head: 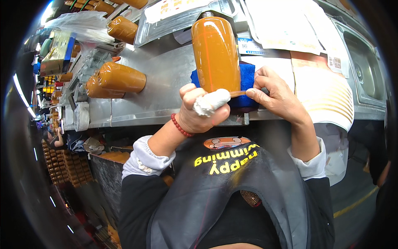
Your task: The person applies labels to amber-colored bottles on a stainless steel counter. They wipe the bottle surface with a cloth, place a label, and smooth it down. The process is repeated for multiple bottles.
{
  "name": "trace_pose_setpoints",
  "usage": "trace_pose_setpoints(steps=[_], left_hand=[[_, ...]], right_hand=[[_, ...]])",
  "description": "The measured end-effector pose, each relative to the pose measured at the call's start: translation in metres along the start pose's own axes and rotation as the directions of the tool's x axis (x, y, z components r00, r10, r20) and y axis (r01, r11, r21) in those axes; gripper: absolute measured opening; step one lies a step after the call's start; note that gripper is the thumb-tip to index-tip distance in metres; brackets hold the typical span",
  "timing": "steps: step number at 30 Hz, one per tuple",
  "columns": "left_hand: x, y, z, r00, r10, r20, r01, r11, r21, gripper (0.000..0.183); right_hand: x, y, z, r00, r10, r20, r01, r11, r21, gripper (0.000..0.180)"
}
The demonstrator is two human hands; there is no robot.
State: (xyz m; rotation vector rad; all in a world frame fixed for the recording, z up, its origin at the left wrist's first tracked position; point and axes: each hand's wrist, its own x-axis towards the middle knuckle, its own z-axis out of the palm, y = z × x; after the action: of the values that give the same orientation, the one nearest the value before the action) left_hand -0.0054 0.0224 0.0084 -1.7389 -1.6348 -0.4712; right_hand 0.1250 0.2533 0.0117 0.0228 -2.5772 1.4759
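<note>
A glossy orange-brown bottle [216, 53] lies before me with its neck pointing away, on a blue cloth [247, 76]. A thin red line of light runs along its body. At its base my left hand [203, 109] is curled, with a white wrapping [214, 101] over one digit. From that wrapped tip a narrow brownish strip [238, 93] stretches to my right hand [275, 93], which pinches its other end between thumb and finger. My left hand appears to grip the near end, though the contact is partly hidden.
More orange-brown bottles [124, 77] lie on the steel worktable [161, 68] at left. A metal tray [149, 31] stands behind. White printed sheets [283, 28] and a gold-striped white sheet [329, 99] cover the right side, beside a steel sink [362, 68]. Stacked bottles [67, 166] stand lower left.
</note>
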Motion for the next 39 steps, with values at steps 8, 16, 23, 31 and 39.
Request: trace_pose_setpoints(steps=[8, 16, 23, 31, 39], left_hand=[[0.019, -0.005, 0.003, 0.987, 0.121, 0.102, -0.11, 0.988, -0.106, 0.043], [0.041, 0.002, -0.008, 0.943, 0.237, 0.235, -0.254, 0.966, 0.047, 0.025], [0.046, 0.004, -0.009, 0.95, -0.174, 0.26, 0.139, 0.979, 0.147, 0.041], [0.004, 0.009, -0.011, 0.861, -0.492, 0.131, 0.507, 0.805, -0.307, 0.066], [0.021, 0.008, -0.003, 0.782, -0.6, 0.169, 0.596, 0.639, -0.487, 0.069]], right_hand=[[0.001, 0.005, 0.002, 0.999, 0.033, 0.021, -0.033, 0.999, -0.007, 0.031], [0.003, 0.006, 0.0, 1.0, 0.009, 0.013, -0.009, 1.0, -0.026, 0.029], [0.001, 0.011, 0.003, 1.0, -0.012, -0.014, 0.011, 0.999, -0.049, 0.024], [-0.006, -0.013, 0.006, 0.991, -0.03, -0.13, 0.017, 0.995, -0.101, 0.019], [-0.007, -0.023, 0.02, 0.974, -0.13, -0.184, 0.103, 0.983, -0.149, 0.017]])
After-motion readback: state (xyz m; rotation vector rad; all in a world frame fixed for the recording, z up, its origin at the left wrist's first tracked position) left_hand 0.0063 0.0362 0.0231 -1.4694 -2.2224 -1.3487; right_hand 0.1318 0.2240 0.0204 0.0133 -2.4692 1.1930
